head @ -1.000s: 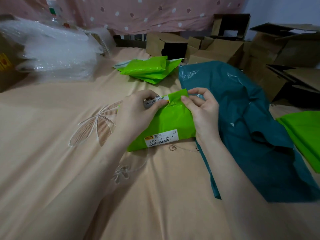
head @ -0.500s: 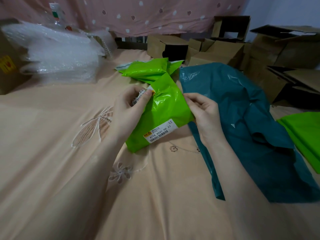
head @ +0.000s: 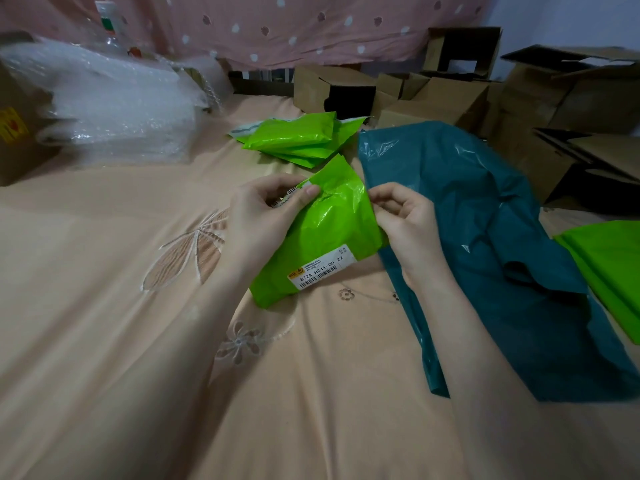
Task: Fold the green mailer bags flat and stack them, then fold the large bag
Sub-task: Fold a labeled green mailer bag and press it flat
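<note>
Green mailer bag (head: 322,233) between both hands

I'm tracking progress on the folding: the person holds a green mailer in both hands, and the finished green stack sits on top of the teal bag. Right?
Not quite. The head view shows both the left hand and right hand holding the green mailer, but the green stack lies on the bedsheet beside the teal bag, not on it.

Am gripping green mailer bag (head: 329,230): left hand (head: 258,216) thumb pinching top flap, right hand (head: 405,220) fingers pinching right edge.
</note>
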Demonstrator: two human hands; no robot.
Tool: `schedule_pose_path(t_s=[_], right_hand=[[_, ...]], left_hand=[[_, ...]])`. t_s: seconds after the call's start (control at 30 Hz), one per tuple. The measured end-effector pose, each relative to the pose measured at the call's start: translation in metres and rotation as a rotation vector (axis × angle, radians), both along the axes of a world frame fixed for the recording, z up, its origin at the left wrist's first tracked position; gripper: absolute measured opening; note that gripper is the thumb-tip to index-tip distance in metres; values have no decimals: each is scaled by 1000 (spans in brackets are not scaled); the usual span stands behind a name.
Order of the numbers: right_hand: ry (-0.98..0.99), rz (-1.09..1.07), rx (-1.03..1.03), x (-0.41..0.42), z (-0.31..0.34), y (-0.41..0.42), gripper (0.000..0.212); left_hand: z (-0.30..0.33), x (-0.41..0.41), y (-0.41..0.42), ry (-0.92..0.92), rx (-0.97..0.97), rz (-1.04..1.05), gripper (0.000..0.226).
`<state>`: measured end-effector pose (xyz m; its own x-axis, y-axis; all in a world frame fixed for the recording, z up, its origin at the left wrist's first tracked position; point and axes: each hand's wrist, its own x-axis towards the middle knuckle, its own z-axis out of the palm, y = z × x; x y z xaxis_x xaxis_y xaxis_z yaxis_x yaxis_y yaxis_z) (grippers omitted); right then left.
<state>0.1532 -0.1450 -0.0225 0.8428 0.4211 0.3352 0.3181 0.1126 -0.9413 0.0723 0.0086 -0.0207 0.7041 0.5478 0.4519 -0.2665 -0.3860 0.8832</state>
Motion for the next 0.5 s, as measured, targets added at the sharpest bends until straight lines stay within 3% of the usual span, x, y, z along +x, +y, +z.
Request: schedule_pose_path(t_s=[0.13, 0.27, 0.33, 0.43, 0.5], right_hand=[[90, 8, -15, 0, 3, -2, 34], [24, 84, -54, -5, 5, 0, 67], [19, 75, -62, -3, 3, 1, 53], [13, -1, -62, 0, 0, 0, 13], [52, -50, -29, 2, -2, -1, 9]], left_hand=[[2, -2, -3, 35, 25, -63, 9], [1, -1, -10, 49, 152, -44, 5], [-1, -1, -10, 52, 276, 10, 9], [-3, -3, -4, 92, 410, 160, 32], [-4, -5, 2, 113, 447, 262, 42]])
